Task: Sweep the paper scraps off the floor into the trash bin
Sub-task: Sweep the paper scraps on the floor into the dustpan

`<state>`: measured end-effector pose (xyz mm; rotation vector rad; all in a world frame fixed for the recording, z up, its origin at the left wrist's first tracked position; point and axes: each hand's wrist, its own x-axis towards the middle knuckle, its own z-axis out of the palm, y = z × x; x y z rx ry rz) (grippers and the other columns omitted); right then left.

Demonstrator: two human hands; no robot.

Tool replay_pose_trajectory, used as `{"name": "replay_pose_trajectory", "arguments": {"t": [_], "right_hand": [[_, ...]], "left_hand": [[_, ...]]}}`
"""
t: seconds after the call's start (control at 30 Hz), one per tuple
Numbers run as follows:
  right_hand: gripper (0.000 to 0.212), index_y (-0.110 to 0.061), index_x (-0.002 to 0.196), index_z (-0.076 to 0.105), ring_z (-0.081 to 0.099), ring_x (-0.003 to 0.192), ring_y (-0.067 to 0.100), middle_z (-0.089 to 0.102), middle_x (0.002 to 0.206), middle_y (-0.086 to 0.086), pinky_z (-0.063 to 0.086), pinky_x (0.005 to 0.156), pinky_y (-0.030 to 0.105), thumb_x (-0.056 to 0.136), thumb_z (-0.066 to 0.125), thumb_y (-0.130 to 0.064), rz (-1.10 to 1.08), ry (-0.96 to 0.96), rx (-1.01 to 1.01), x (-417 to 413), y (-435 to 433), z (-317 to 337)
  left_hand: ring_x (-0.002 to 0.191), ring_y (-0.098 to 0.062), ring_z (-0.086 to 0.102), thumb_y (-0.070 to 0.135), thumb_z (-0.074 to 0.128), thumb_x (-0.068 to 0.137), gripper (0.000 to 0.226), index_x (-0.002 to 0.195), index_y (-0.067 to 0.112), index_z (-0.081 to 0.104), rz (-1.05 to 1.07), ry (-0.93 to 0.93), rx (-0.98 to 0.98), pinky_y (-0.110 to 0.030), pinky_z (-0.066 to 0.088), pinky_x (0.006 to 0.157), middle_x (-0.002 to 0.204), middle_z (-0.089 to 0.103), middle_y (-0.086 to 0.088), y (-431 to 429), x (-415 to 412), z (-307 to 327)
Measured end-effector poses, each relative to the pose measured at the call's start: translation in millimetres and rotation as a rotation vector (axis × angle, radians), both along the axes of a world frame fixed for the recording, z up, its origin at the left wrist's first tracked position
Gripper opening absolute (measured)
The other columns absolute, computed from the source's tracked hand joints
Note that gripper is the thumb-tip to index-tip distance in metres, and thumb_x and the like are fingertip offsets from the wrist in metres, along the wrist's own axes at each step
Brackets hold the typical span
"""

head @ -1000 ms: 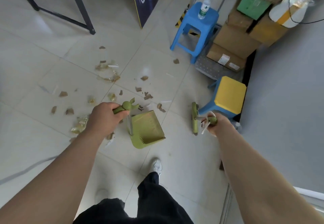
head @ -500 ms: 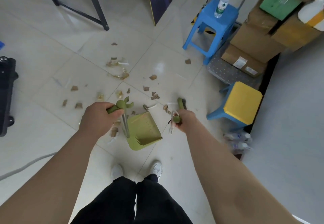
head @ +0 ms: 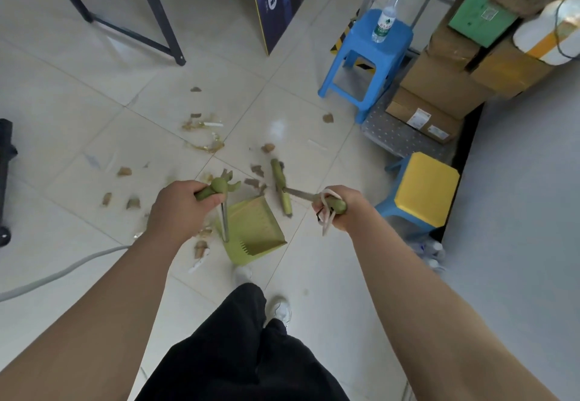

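My left hand (head: pixel 180 209) grips the green top of a metal handle that runs down to a green dustpan (head: pixel 255 231) standing on the floor tiles. In my right hand (head: pixel 340 207) is the green grip of a broom handle with a white loop hanging from it. The green broom head (head: pixel 281 190) lies on the floor just right of the dustpan's mouth, among brown paper scraps (head: pixel 255 170). More scraps (head: pixel 124 171) are scattered to the left and beyond. No trash bin is in view.
A blue stool (head: pixel 367 58) with a water bottle (head: pixel 384 22) stands at the back right before stacked cardboard boxes (head: pixel 439 86). A yellow-topped stool (head: pixel 423 188) is close to my right hand. Black table legs (head: pixel 157 14) stand back left; a grey cable (head: pixel 62 272) crosses the floor.
My right hand has swung the broom from beside the yellow stool leftward to the scraps at the dustpan's mouth. The dustpan has stayed in my left hand's grip.
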<state>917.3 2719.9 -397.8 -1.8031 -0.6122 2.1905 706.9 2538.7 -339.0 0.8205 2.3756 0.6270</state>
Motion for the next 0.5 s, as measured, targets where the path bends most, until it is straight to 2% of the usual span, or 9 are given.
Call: {"name": "replay_pose_trajectory", "arguments": {"t": [0.27, 0.37, 0.5], "right_hand": [[0.020, -0.010, 0.076, 0.048, 0.049, 0.058, 0.014, 0.050, 0.073, 0.004, 0.043, 0.054, 0.023, 0.096, 0.046, -0.007, 0.045, -0.206, 0.100, -4, 42, -9], [0.022, -0.011, 0.075, 0.048, 0.048, 0.058, 0.013, 0.049, 0.072, 0.003, 0.042, 0.053, 0.023, 0.096, 0.045, -0.007, 0.069, -0.229, 0.098, -23, 46, -16], [0.022, -0.010, 0.075, 0.048, 0.046, 0.057, 0.014, 0.048, 0.070, 0.004, 0.040, 0.054, 0.023, 0.096, 0.045, -0.005, 0.127, -0.201, 0.053, -58, 35, -25]], "left_hand": [[0.071, -0.033, 0.062, 0.039, 0.070, 0.085, 0.026, 0.083, 0.013, 0.072, -0.055, -0.024, 0.012, -0.043, 0.052, 0.067, 0.069, 0.065, -0.011, 29, -36, 2], [0.067, -0.030, 0.059, 0.040, 0.069, 0.086, 0.026, 0.083, 0.014, 0.072, -0.056, -0.030, 0.010, -0.041, 0.051, 0.063, 0.067, 0.063, -0.008, 37, -54, 0], [0.061, -0.023, 0.051, 0.041, 0.068, 0.086, 0.027, 0.082, 0.015, 0.071, -0.064, -0.039, 0.017, -0.032, 0.040, 0.058, 0.063, 0.059, -0.005, 46, -74, -1]]}}
